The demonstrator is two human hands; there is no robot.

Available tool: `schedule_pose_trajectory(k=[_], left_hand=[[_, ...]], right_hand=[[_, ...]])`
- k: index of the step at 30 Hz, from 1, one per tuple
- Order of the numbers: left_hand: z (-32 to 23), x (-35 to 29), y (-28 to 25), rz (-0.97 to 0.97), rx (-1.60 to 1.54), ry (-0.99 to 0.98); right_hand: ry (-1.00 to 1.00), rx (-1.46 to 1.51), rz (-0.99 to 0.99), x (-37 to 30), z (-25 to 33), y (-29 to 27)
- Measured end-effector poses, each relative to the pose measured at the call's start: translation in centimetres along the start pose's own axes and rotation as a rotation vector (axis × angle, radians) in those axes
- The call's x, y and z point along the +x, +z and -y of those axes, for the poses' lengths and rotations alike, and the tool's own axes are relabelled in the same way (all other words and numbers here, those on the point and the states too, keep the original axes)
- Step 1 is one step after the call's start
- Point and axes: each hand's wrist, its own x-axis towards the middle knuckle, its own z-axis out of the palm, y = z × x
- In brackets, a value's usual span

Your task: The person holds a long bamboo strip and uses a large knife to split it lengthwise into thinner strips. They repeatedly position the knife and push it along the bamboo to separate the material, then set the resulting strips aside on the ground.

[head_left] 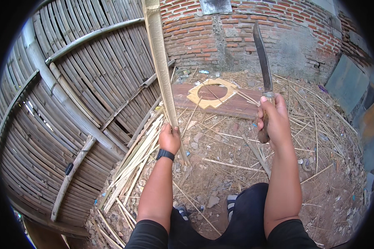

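My left hand [169,138] grips a long split bamboo slat [159,62] that stands nearly upright, its lower end on the dirt and its top running out of the picture. A dark watch [165,155] sits on that wrist. My right hand [272,120] is closed on the wooden handle of a long dark-bladed knife [262,58], held blade up to the right of the slat and apart from it.
A woven bamboo wall [70,103] fills the left side. Loose bamboo strips [133,166] lie at its foot. A reddish plank [237,106] bears a pale wooden frame with a round hole [195,96]. A brick wall [245,37] stands behind. Bamboo scraps litter the dirt.
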Motion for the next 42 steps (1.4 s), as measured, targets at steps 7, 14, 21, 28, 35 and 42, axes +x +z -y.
schedule_pose_trajectory(k=[7, 14, 21, 28, 35, 42], left_hand=[[-2.2, -3.4, -0.5, 0.084, -0.142, -0.170], [1.3, -6.4, 2.0, 0.100, -0.198, -0.171], [2.7, -6.6, 0.3, 0.076, -0.229, -0.153], [4.1, -0.4, -9.0, -0.214, -0.867, -0.383], [6.2, 0.1, -15.6, -0.484, -1.349, -0.500], [8.5, 0.4, -16.5, -0.520, -1.548, -0.518]], right_hand=[[-0.102, 0.145, 0.143, -3.8, 6.6, 3.9], [-0.119, 0.059, 0.442, -4.6, 12.2, 9.6], [-0.160, -0.028, 0.443, -5.6, 11.6, 11.6], [-0.165, 0.021, 0.100, -2.9, 3.4, 7.1], [0.068, 0.092, -0.199, -0.7, -7.5, 1.8], [0.183, 0.144, -0.257, 1.1, -9.9, -1.2]])
